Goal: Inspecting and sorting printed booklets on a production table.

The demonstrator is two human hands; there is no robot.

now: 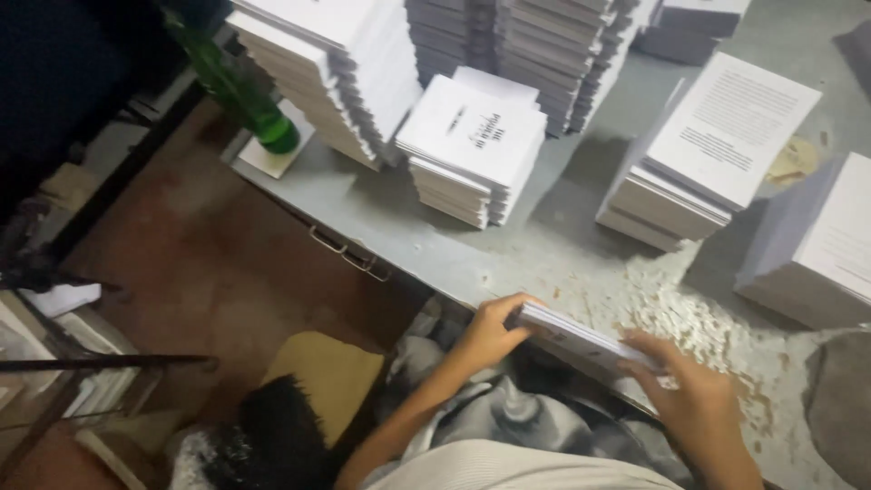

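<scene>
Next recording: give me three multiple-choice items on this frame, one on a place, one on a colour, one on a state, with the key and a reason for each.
1. Where does the green bottle stand?
A. at the far left end of the table
B. on the floor
C. on a stack of booklets

2. What colour are the covers of the booklet stacks?
A. red
B. white
C. yellow

3. What is the state of the thin stack of booklets at the near table edge?
A. lying untouched
B. held at both ends, left hand and right hand
C. held by one hand only

Key: 1 A, it stands at the table's left end; 2 B, the covers show white; 3 B, a hand closes on each end.
</scene>
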